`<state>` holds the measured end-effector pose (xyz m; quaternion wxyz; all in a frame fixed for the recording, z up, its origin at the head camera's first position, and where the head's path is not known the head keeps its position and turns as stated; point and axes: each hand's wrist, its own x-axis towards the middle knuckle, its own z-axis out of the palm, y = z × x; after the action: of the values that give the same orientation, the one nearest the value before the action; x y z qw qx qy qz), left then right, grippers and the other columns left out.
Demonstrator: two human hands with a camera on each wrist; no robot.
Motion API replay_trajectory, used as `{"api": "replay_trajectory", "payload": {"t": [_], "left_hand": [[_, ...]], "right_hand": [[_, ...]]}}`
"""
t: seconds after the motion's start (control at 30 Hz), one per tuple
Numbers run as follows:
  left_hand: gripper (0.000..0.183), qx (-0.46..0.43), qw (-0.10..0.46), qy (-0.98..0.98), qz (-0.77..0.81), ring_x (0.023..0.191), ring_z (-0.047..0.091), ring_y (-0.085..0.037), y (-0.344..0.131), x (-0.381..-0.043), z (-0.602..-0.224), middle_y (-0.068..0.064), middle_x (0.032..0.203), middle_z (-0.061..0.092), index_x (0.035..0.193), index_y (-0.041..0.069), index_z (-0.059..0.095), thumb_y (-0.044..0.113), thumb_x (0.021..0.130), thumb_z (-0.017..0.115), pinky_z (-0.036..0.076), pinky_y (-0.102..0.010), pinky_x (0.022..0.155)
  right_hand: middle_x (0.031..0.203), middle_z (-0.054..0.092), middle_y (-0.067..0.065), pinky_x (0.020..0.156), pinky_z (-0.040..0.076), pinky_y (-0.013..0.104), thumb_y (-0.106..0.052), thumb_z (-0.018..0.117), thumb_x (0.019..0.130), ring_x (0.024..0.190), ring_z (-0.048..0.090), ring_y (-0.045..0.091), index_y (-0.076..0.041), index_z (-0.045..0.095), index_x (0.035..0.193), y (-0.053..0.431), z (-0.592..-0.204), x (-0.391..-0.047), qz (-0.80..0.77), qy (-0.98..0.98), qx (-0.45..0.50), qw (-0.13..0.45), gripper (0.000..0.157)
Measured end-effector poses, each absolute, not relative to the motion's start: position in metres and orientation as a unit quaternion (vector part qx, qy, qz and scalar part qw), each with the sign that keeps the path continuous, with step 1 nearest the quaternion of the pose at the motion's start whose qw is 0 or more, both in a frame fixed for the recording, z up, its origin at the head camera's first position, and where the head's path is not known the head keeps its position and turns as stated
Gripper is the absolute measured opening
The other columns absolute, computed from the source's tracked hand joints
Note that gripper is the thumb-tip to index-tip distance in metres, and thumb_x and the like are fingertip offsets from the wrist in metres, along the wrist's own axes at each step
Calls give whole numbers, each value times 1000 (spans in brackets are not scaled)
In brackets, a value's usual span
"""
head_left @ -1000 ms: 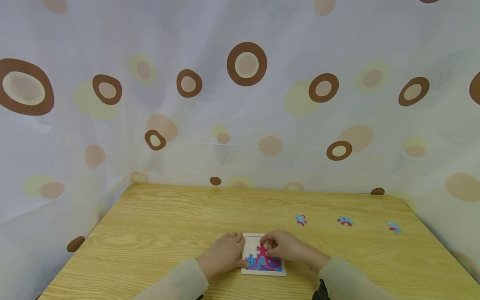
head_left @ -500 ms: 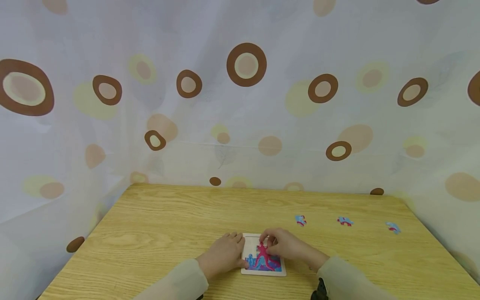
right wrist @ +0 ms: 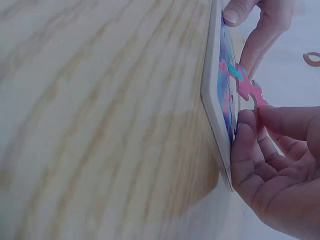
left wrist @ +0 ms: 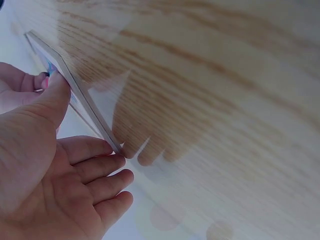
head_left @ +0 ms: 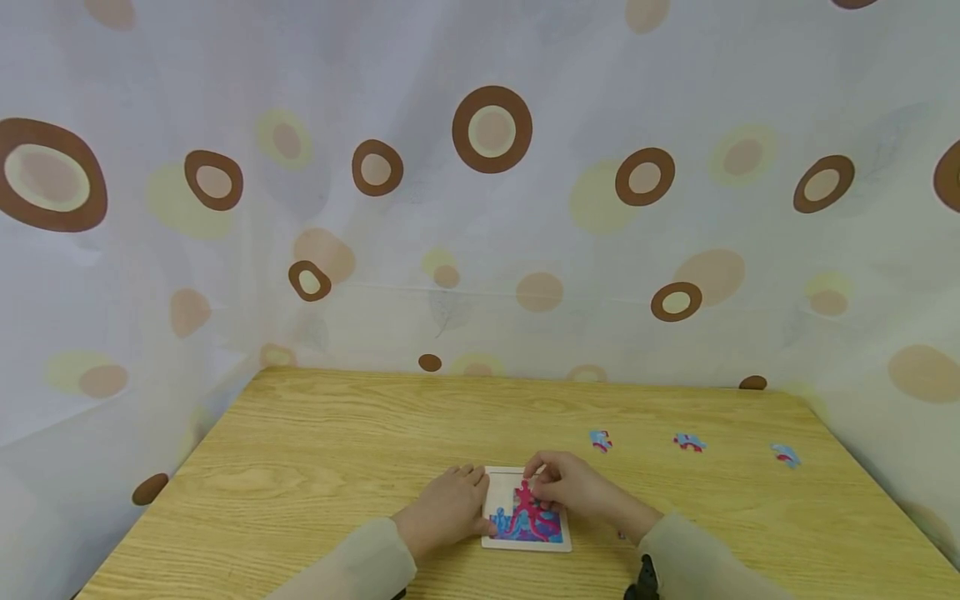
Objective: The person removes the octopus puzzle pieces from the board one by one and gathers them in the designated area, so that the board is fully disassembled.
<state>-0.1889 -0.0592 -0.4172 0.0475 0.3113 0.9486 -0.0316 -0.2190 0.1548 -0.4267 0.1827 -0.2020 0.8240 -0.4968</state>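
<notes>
A square puzzle tray (head_left: 525,547) with a pale rim lies flat before me, its lower part filled with blue, purple and pink pieces. My left hand (head_left: 448,507) rests along the tray's left side, thumb on top and fingers nearly straight, fingertips at the edge. Between right thumb and index finger I pinch a pink puzzle piece (right wrist: 248,86) by one end. It tilts up over the filled pieces in the right wrist view. My right hand (head_left: 573,485) is over the tray's right side, hiding part of the picture.
Three loose puzzle pieces, light blue and pink, lie farther back on the wooden table (head_left: 360,417): a left one (head_left: 601,441), a middle one (head_left: 689,442) and a right one (head_left: 785,454). A small bit (head_left: 621,534) shows beside my right wrist. A patterned curtain surrounds the table.
My right hand has shifted slightly away from me, and the pink puzzle piece has moved a little the same way. The left hand and tray stay in place.
</notes>
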Motion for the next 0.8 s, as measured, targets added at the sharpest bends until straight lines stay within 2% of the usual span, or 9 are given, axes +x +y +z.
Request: {"api": "replay_trajectory", "payload": {"t": [0.23, 0.43, 0.8], "left_hand": [[73, 311, 53, 949, -33, 125, 41, -23, -59, -189, -418, -9, 135, 46, 133, 2, 48, 55, 83, 55, 32, -33, 103], [72, 315, 51, 947, -35, 125, 41, -22, -60, -190, -419, -8, 135, 46, 133, 3, 48, 55, 83, 54, 32, -33, 103], [72, 320, 44, 945, -46, 124, 41, -22, -60, -190, -419, -9, 135, 46, 133, 3, 48, 56, 84, 53, 32, -33, 103]], "right_hand": [[73, 58, 4, 58, 52, 28, -6, 62, 87, 65, 56, 15, 2, 60, 90, 161, -427, -218, -511, 819, -183, 188, 9], [75, 60, 6, 61, 54, 29, -8, 62, 88, 67, 58, 18, 5, 62, 90, 178, -423, -218, -535, 802, -180, 195, 13], [73, 55, 6, 58, 45, 29, -14, 56, 93, 63, 48, 17, 5, 60, 95, 244, -412, -222, -544, 798, -164, 200, 20]]}}
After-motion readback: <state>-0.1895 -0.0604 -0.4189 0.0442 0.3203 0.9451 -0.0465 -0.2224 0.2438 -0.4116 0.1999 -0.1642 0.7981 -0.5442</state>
